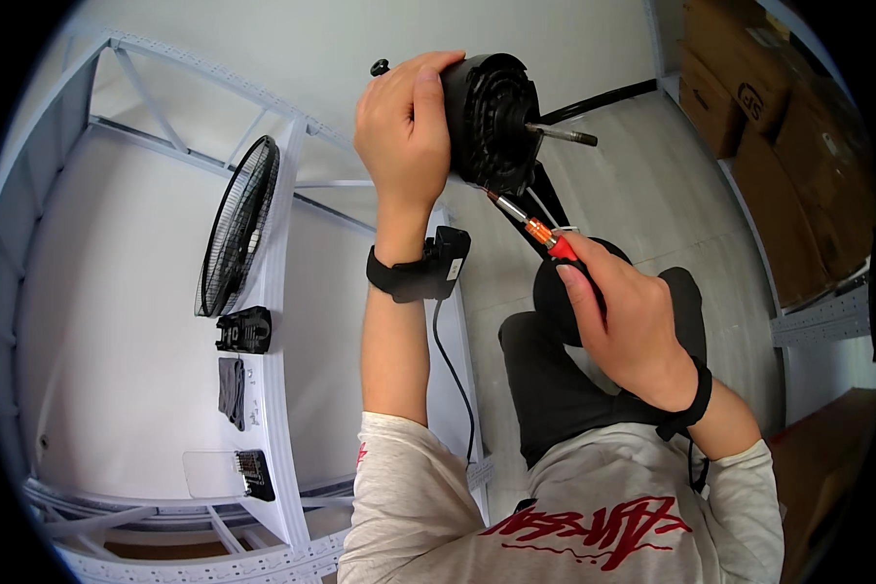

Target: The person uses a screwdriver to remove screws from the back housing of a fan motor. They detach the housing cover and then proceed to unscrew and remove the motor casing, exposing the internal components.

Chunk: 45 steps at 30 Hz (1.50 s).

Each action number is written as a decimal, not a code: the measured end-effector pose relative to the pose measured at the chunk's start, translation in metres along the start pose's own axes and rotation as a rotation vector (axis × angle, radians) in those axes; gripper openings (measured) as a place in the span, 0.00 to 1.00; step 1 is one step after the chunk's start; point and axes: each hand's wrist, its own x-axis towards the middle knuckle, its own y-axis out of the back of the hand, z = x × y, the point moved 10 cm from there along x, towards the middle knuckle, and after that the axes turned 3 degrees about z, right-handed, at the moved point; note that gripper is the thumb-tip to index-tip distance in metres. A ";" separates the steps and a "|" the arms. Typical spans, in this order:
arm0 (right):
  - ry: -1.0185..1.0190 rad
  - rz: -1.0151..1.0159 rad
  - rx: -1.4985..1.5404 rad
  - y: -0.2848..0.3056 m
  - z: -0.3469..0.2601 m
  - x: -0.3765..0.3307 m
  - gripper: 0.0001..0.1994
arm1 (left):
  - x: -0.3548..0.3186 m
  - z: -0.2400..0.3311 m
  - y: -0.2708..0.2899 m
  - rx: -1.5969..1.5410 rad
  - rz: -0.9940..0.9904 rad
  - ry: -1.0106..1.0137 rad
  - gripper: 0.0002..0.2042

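Note:
My left hand (406, 131) is wrapped round the back and top of a black fan motor housing (487, 122). A bare metal shaft (565, 134) sticks out of the housing's open front toward the right. In my right hand (623, 321) is a screwdriver (538, 231) with a red and black handle and an orange band. Its tip points up and left at the lower edge of the housing; whether it sits in a screw is too small to tell. A black knob (380, 67) shows just beyond my left hand.
On the white shelf at left are a round black fan grille (238, 229), a black plastic part (244, 331), a folded dark cloth (232, 391), several small screws and a bit set (254, 474). Cardboard boxes (788, 204) stand at right. A cable (448, 355) hangs from my left wrist device.

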 end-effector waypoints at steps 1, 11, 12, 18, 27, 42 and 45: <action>0.015 0.022 -0.015 0.000 -0.002 -0.002 0.14 | 0.000 0.002 0.000 0.009 0.006 -0.002 0.15; -0.040 0.019 -0.126 -0.024 -0.023 -0.014 0.11 | 0.002 0.002 -0.002 0.047 0.003 -0.087 0.15; -0.043 0.040 -0.092 -0.028 -0.023 -0.015 0.10 | 0.004 0.003 -0.001 0.047 0.030 -0.129 0.15; -0.189 0.096 0.062 -0.026 -0.019 -0.013 0.12 | 0.004 0.006 -0.004 0.064 -0.057 -0.114 0.17; -0.339 0.048 0.162 -0.019 -0.013 -0.018 0.13 | 0.010 0.021 -0.005 0.288 -0.150 -0.227 0.20; -0.521 0.145 0.253 -0.048 -0.023 -0.040 0.14 | 0.003 0.007 -0.016 0.291 -0.269 -0.063 0.21; -0.561 0.176 0.247 -0.048 -0.026 -0.043 0.14 | 0.000 0.011 -0.011 0.229 -0.189 -0.095 0.19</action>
